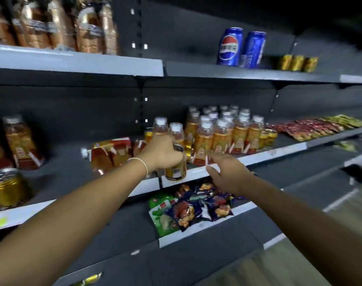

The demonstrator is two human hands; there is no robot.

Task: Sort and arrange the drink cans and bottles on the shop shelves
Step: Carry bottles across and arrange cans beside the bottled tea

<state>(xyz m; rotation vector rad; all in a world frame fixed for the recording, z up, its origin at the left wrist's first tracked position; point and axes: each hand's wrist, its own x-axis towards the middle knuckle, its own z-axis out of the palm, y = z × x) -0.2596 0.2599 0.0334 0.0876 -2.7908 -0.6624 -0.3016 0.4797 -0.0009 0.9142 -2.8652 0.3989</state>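
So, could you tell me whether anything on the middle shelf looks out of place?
Yes: beside the left hand, which holds a gold can, fallen bottles lie on their sides, unlike the upright bottles to the right.

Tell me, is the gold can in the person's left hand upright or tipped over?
Upright, leaning only slightly: the left hand grips the gold can near its top, rim up and base down.

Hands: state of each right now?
Left hand: gripping a gold can.
Right hand: open, holding nothing.
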